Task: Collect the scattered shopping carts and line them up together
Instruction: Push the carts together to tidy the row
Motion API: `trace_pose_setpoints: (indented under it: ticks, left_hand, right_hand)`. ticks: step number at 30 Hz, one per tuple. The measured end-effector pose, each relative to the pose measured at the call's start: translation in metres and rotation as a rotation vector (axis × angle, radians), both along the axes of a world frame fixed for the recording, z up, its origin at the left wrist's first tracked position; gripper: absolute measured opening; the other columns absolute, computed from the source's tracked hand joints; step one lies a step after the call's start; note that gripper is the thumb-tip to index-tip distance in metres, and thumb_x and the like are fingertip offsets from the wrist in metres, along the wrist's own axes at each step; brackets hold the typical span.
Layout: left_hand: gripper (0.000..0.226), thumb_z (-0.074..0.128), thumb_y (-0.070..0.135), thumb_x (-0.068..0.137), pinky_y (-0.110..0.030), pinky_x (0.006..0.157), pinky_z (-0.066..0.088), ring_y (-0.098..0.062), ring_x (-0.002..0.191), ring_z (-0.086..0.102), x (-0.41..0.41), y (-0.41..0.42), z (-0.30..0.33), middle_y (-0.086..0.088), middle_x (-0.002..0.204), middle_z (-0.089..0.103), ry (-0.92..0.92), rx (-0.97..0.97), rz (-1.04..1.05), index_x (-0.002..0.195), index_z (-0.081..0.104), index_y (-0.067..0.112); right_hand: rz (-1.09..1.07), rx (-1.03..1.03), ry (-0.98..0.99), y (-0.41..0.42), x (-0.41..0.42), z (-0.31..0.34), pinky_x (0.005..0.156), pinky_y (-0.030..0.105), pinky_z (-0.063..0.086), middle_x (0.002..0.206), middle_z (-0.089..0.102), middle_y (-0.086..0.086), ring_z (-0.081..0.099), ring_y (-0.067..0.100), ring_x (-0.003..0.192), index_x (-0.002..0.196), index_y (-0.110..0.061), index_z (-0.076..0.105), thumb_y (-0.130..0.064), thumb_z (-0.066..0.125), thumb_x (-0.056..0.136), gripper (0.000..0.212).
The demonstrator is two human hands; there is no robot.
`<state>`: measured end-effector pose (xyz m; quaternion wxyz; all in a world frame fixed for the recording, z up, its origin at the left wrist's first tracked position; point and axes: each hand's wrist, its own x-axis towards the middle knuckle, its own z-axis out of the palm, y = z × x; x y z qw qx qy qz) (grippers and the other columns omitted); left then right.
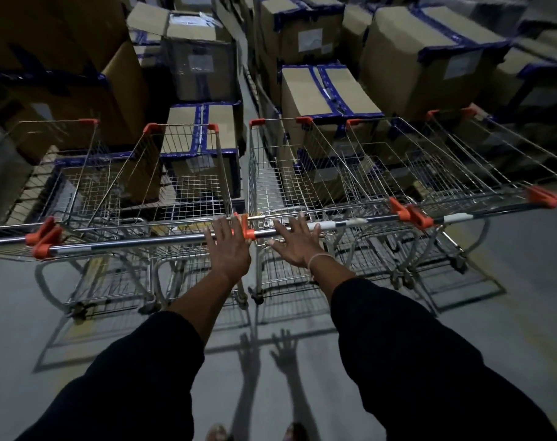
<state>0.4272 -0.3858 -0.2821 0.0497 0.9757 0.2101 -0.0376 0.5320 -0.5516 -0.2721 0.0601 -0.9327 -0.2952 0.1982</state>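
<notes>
Now, the head view — the only one — shows both hands flat on cart handles at the centre of the frame. The left hand (228, 246) lies with fingers straight and spread over the handle of the left-centre cart (188, 173), near that bar's orange end cap. The right hand (298, 241) is likewise splayed, palm down, on the handle of the right-centre cart (290, 173); neither hand curls round its bar, so both press rather than grasp. More shopping carts (446, 160) stand side by side to the right and another to the far left of the frame, handles roughly in one line across the middle. Taped cardboard boxes (321, 90) are stacked right behind the baskets in the upper half, and the grey floor (22, 329) fills the lower part.

The step looks like squaring up the two middle carts with their neighbours. To do it well, push evenly with both palms so neither cart swivels — flat hands give little steering, so wrapping the fingers round the bars would help if a cart drifts. Ease off before the basket fronts meet the boxes, and watch the narrow gap between the two handles for pinched fingers.
</notes>
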Motion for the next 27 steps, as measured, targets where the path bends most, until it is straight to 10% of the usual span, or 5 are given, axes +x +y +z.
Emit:
trace_pose_setpoints:
  ticks: [27]
  left_hand:
    - [0.079,0.039,0.048,0.107,-0.053,0.125,-0.01,-0.042,0.155,-0.019,0.089,-0.164,0.013,-0.019,0.17,-0.016,0.002,0.003,-0.525,0.165,-0.007,0.019]
  right_hand:
    - [-0.178,-0.059,-0.084,-0.167,0.061,0.017,0.124,0.063,-0.01,0.174,-0.013,0.007,-0.014,0.039,0.158,0.167,-0.032,0.006,-0.063,0.034,0.105,0.075]
